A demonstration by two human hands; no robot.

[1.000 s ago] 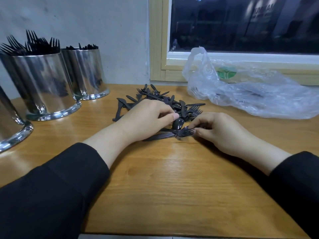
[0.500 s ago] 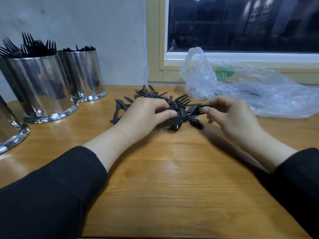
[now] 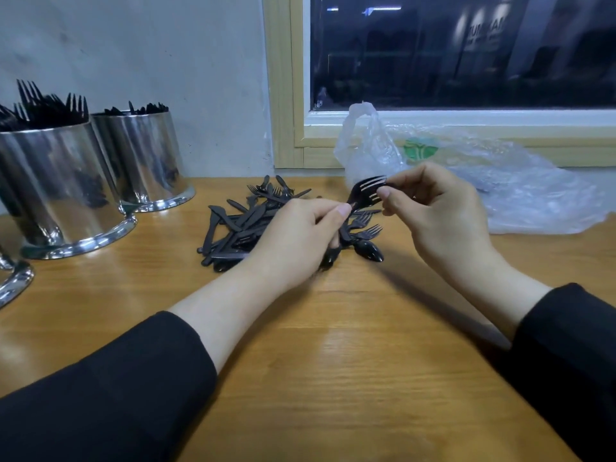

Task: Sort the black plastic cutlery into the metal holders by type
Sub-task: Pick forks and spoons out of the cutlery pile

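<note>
Forks are the type being gathered, judging by the grip: the right hand [image 3: 440, 215] pinches the tined end of a black plastic fork [image 3: 366, 191] between thumb and fingertips, lifted clear of the wooden table [image 3: 333, 361] at centre frame. The left hand [image 3: 300, 238] has its fingers curled round the handles of more black cutlery, thumb tip touching the raised fork's neck, probably to take it into a bundle so that several go over in one trip.

Beneath both hands lies the unsorted heap of black plastic knives, forks and spoons [image 3: 240, 225], tangled at mid-frame. At upper left stand two shiny metal cylinder holders: the nearer, larger metal holder [image 3: 56, 188] bristles with fork tines pointing up, so it is the likely destination; the farther metal holder [image 3: 146, 158] holds cutlery whose type I cannot tell. A third holder's base [image 3: 13, 281] shows at the left edge. A crumpled clear plastic bag [image 3: 500, 181] lies by the window at upper right.
</note>
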